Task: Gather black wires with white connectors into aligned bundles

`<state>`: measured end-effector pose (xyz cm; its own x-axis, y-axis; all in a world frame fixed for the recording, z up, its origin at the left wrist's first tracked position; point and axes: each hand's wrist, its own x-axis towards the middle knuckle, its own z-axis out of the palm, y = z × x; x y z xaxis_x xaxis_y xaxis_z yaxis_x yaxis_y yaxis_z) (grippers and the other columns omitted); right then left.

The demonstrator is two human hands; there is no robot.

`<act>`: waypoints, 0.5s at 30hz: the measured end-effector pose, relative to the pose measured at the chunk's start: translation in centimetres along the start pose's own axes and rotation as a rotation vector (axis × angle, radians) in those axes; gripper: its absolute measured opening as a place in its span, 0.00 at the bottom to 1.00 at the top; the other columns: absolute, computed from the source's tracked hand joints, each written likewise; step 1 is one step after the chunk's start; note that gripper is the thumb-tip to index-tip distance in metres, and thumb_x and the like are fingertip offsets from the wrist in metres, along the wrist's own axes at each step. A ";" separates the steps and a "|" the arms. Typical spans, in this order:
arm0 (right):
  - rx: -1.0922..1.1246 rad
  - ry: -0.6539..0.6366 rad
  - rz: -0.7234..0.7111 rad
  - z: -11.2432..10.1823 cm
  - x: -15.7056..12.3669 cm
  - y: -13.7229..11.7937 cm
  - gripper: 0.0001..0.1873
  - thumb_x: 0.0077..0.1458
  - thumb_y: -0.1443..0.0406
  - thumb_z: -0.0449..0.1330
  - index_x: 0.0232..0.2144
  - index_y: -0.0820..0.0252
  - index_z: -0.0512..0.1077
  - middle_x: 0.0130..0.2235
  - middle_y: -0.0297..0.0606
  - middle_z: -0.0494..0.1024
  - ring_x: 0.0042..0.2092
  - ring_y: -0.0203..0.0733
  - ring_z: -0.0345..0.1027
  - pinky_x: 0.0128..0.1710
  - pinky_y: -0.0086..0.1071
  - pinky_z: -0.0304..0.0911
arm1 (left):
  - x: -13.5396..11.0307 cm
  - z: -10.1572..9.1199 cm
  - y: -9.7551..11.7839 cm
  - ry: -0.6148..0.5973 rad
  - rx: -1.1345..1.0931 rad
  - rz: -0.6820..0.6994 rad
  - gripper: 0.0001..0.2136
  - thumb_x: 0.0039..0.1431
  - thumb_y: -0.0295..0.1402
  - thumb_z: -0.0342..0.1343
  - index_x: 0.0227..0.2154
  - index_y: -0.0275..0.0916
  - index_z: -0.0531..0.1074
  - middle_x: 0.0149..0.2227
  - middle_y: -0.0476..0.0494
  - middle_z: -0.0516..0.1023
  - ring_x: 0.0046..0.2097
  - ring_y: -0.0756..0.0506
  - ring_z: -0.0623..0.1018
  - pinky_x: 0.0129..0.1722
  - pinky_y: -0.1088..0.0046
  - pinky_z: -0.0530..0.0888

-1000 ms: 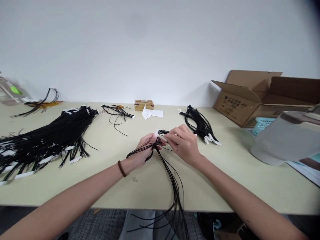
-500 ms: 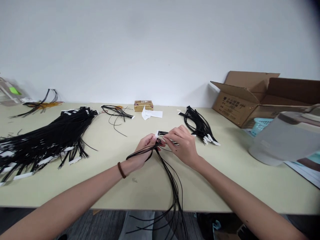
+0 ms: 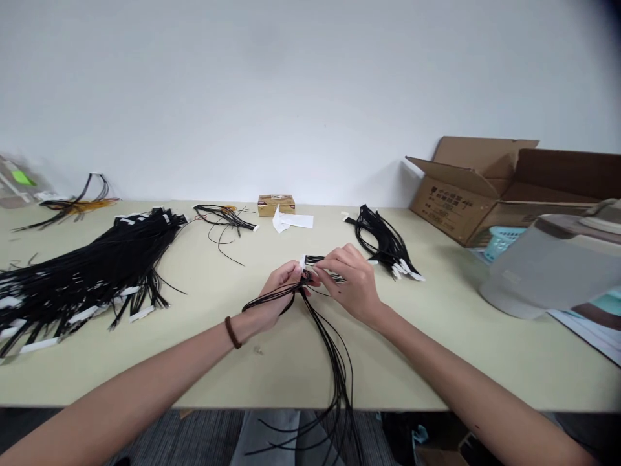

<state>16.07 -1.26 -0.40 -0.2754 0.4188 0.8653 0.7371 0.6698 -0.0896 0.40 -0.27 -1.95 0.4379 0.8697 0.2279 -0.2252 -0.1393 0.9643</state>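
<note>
My left hand [image 3: 284,288] is closed on a wire harness, gripping it by its white connector [image 3: 303,262]. Black wires [image 3: 334,356] hang from that harness over the table's front edge, and some loop back across my left wrist. Close beside it, my right hand [image 3: 352,281] pinches with thumb and forefinger at a thin black wire near the connector. Its other fingers are curled, and the wire's tip is hidden. Behind my right hand lies a bundle of black wires [image 3: 383,239] with white connectors.
A large pile of black wire harnesses [image 3: 111,265] covers the table's left side. Smaller wire bundles [image 3: 226,217] lie behind. At the back stands a gold box [image 3: 276,205] with white paper [image 3: 297,221]. An open carton [image 3: 451,200], a teal basket [image 3: 502,241] and a grey jug [image 3: 533,272] are right.
The whole view has shifted slightly. Both hands keep the same hold at the connector, with only a tiny movement of the right fingers.
</note>
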 end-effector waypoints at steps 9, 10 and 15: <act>-0.131 0.102 -0.315 0.4 -0.4 0.6 0.12 0.52 0.70 0.57 0.40 0.53 0.68 0.38 0.35 0.73 0.44 0.38 0.61 0.44 0.35 0.59 | 0.4 0.2 1.1 0.209 -0.312 -0.228 0.03 0.52 0.28 0.52 0.26 0.37 0.69 0.29 0.47 0.74 0.31 0.50 0.72 0.34 0.72 0.68; -0.136 0.081 -0.372 0.4 -0.5 0.5 0.11 0.52 0.70 0.57 0.39 0.52 0.68 0.38 0.34 0.73 0.44 0.37 0.61 0.46 0.36 0.59 | 0.4 0.1 1.1 0.238 -0.330 -0.247 0.03 0.52 0.27 0.51 0.26 0.37 0.69 0.28 0.48 0.73 0.30 0.51 0.71 0.33 0.73 0.68; -0.124 -0.114 -0.517 0.7 -0.5 0.7 0.07 0.55 0.70 0.54 0.35 0.55 0.69 0.38 0.33 0.74 0.46 0.36 0.61 0.51 0.38 0.57 | 0.4 0.0 1.5 0.293 -0.344 -0.332 0.04 0.53 0.26 0.50 0.26 0.35 0.70 0.26 0.50 0.71 0.27 0.54 0.68 0.29 0.77 0.65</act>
<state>16.24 -0.56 -1.23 -0.6813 0.1227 0.7217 0.5535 0.7315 0.3981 0.21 -0.11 -0.46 0.2846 0.9425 -0.1753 -0.4091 0.2847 0.8670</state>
